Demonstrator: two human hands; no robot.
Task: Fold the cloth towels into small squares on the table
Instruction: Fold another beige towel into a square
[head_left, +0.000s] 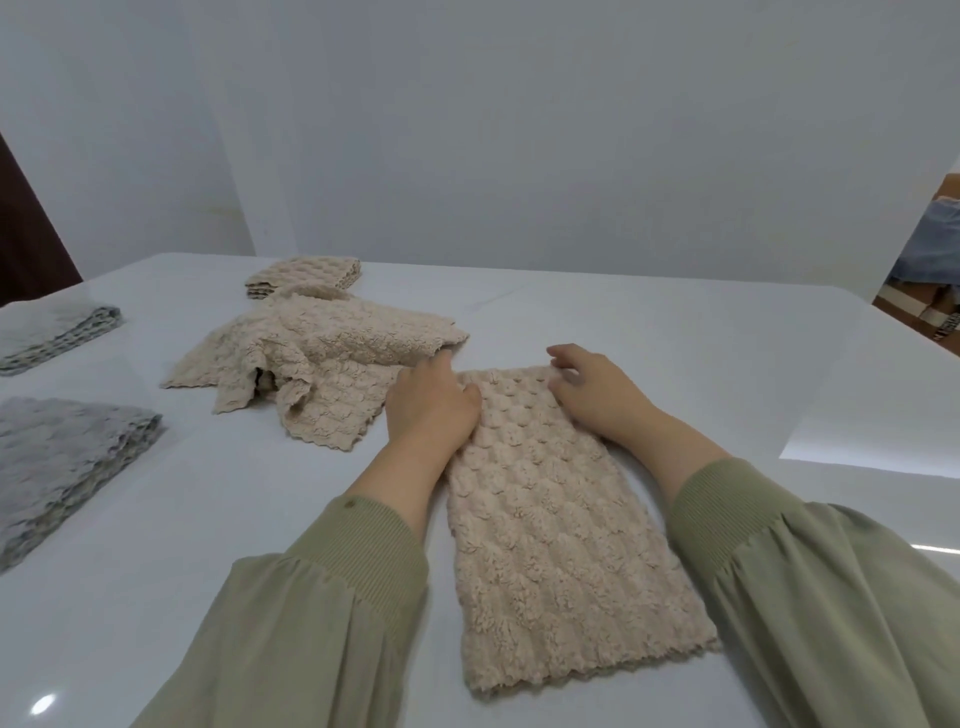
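Note:
A beige textured towel (561, 545), folded into a long strip, lies lengthwise in front of me on the white table (701, 338). My left hand (431, 405) is at its far left corner, thumb on top of the cloth and fingers curled over the edge. At the far right corner my right hand (592, 387) pinches the cloth with bent fingers. Both green sleeves run alongside the strip. The fingertips under the edge are hidden.
A crumpled heap of beige towels (311, 364) lies just left of my left hand. A folded beige stack (306, 275) sits behind it. Two folded grey stacks, the farther grey stack (57, 332) and the nearer grey stack (67, 467), line the left side. The table's edge runs along the right.

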